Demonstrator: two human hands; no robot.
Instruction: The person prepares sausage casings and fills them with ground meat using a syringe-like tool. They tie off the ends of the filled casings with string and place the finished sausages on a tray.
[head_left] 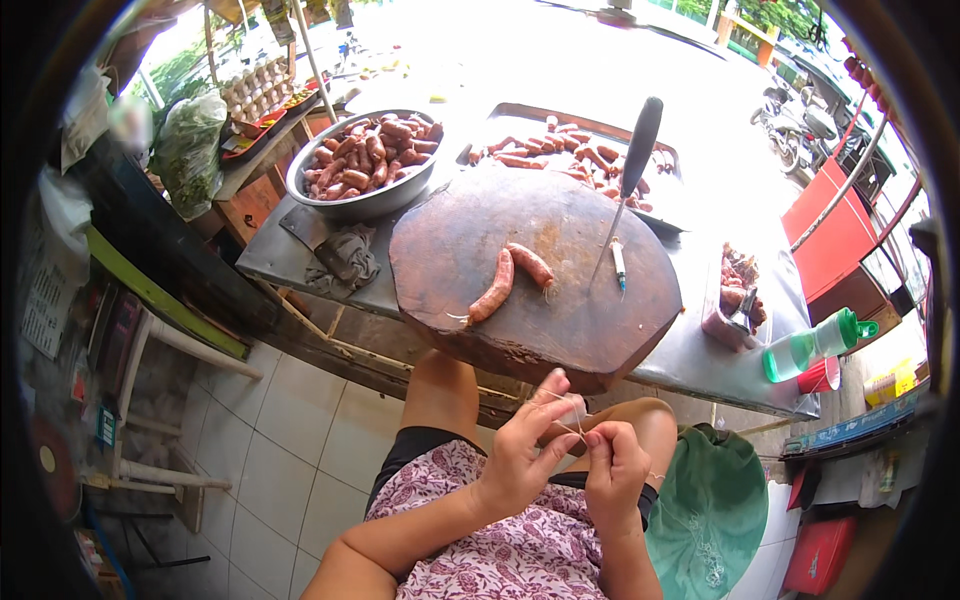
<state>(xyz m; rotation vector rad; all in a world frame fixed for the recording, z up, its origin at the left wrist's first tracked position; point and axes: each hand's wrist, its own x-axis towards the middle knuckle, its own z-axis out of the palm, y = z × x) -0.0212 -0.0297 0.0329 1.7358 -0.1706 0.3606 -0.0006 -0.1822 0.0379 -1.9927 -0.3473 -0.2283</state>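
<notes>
Above my lap, just off the near edge of a thick wooden chopping block, my hands work a thin pale string. The string loops over the fingers of my left hand, which is partly closed on it. My right hand pinches it between thumb and forefinger. On the block lie two plump reddish sausages, one longer and one shorter, their upper ends close together. A dark-handled knife stands tip-down on the block. Beside its blade lies a small syringe with a blue tip.
A metal basin heaped with sausages stands at the table's left, near a crumpled grey cloth. Behind the block is a tray of sausages. To the right are a container of meat, a green bottle and a red cup.
</notes>
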